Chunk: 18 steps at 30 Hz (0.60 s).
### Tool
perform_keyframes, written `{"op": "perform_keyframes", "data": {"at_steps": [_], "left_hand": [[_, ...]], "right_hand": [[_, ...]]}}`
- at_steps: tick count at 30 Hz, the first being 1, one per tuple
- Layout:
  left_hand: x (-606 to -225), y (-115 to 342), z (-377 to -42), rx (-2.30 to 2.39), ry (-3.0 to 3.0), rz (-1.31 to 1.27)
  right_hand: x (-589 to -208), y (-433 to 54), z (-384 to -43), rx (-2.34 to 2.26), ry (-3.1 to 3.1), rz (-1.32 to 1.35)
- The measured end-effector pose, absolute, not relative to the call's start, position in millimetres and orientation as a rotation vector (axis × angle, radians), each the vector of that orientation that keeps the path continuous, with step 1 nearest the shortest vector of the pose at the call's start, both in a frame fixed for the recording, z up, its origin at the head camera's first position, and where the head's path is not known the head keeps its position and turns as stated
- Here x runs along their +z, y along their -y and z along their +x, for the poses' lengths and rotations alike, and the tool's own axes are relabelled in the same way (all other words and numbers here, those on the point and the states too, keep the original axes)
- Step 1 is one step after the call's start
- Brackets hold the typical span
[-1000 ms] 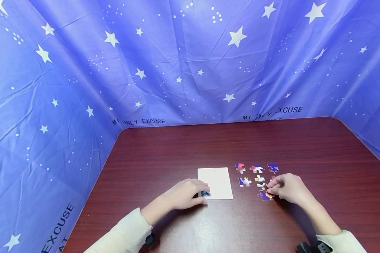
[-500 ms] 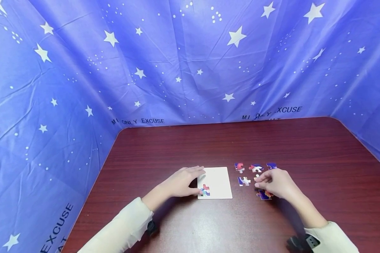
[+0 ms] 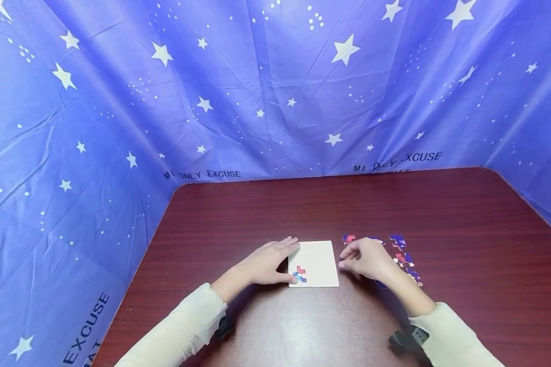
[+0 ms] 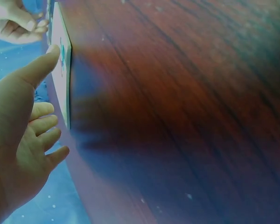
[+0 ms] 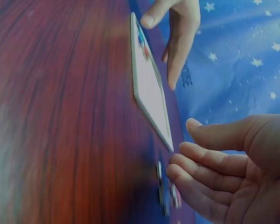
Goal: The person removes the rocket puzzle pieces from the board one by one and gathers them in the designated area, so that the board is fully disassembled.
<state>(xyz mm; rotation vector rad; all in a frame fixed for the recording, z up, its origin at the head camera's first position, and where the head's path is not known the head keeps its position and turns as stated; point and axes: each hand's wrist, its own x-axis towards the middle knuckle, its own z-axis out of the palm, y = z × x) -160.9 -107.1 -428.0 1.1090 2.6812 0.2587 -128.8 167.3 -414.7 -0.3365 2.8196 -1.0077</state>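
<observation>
A white square puzzle board [image 3: 320, 260] lies on the table, with a red and blue-green puzzle piece [image 3: 300, 273] at its near left corner. My left hand [image 3: 266, 265] is at the board's left side, its thumb at that corner and its fingers extended toward the far left corner. Between the board and the loose pieces is my right hand [image 3: 365, 259], hiding some of them. In the right wrist view my right hand [image 5: 233, 163] has its thumb apart from relaxed fingers, and nothing shows between them.
Several loose puzzle pieces, among them a purple one [image 3: 398, 240] and a red and white one [image 3: 403, 260], lie right of the board on the dark red wooden table [image 3: 239, 219]. A blue star-patterned curtain [image 3: 275, 92] surrounds the table's back and sides.
My right hand has moved left from the loose pieces toward the board. The left fingers have lifted off the board's corner and spread forward, uncovering the piece there.
</observation>
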Motion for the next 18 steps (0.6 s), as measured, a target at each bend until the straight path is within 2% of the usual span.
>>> {"op": "perform_keyframes", "data": {"at_steps": [18], "left_hand": [[-431.5,108.0,-161.3,0.273,-2.680,1.144]], "right_hand": [[-415.6,-116.7,-145.3,-1.081,-2.614,-0.609]]}}
